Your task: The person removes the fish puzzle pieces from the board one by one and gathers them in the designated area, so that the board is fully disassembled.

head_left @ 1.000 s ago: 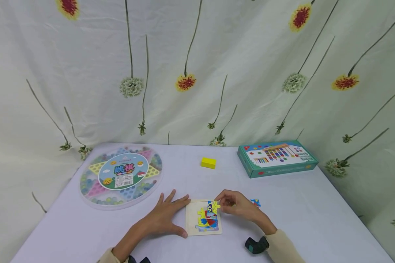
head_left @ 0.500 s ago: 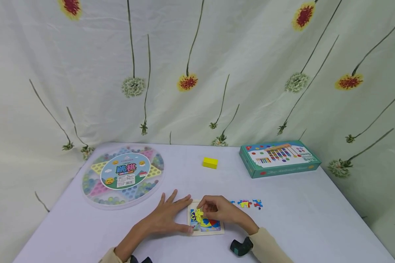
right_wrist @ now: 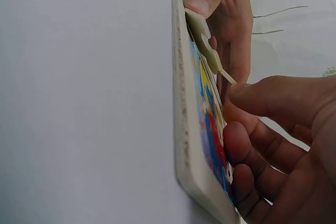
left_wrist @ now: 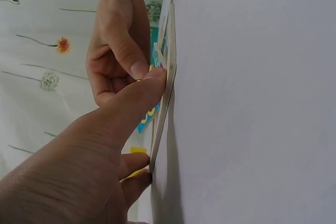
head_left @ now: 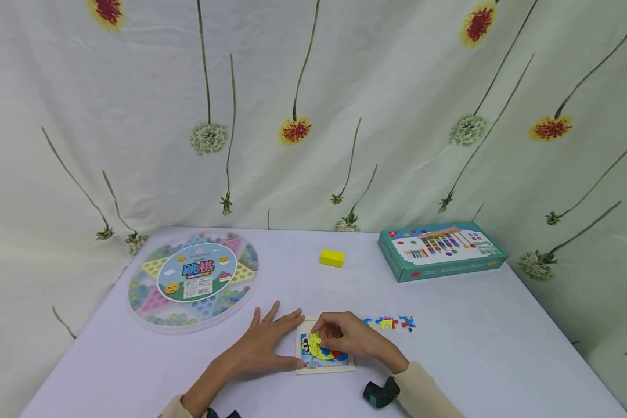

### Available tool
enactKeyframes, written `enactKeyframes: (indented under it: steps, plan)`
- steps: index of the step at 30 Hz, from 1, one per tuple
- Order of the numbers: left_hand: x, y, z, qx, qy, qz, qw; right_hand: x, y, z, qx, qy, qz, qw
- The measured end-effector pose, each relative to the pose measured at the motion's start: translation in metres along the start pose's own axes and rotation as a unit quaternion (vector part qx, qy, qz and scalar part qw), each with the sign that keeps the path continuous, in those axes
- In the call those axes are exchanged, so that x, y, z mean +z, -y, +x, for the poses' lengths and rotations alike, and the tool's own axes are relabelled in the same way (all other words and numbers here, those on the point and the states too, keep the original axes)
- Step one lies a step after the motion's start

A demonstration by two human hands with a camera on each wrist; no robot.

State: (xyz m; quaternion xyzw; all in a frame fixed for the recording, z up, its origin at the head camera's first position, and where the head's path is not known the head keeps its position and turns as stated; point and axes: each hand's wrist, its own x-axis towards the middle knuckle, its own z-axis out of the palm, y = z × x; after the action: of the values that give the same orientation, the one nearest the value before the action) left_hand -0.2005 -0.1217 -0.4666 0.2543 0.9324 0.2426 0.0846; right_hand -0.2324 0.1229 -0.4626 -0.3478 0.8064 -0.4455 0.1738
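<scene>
A small wooden puzzle tray (head_left: 326,371) with a colourful picture lies in front of the person. The left hand (head_left: 256,345) has its fingers spread along the tray's left side, thumb on the near left corner and fingertips by the far left one. With thumb and fingertips, the right hand (head_left: 347,335) pinches a yellow and blue puzzle piece (head_left: 314,343) over the tray's left part. In the right wrist view, that puzzle piece (right_wrist: 203,38) appears joined to another and tilted up from the tray, its end close to the left thumb. The right fingers hide part of the picture.
Several loose puzzle pieces (head_left: 386,323) lie in a row right of the tray. Farther back stand a yellow block (head_left: 332,258) and a green game box (head_left: 444,255). A round Chinese checkers set (head_left: 198,273) lies at the left. A flowered curtain (head_left: 407,116) hangs behind.
The right hand has moved left over the tray with the pinched puzzle piece, uncovering the loose pieces. Joined pieces now reach the tray's left side. The left hand stays in place.
</scene>
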Motion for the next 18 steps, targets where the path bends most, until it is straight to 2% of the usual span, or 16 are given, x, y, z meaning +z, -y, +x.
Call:
enactKeyframes:
  steps: [11, 18]
  plan:
    - [0.0003, -0.0020, 0.0006, -0.004, -0.002, 0.000, 1.0000, 0.0024, 0.0052, -0.0007, 0.025, -0.014, -0.020, 0.999]
    - [-0.0004, -0.0048, 0.0009, -0.011, -0.002, -0.004, 0.9999, -0.0002, 0.0050, -0.0013, 0.017, -0.008, -0.007, 1.000]
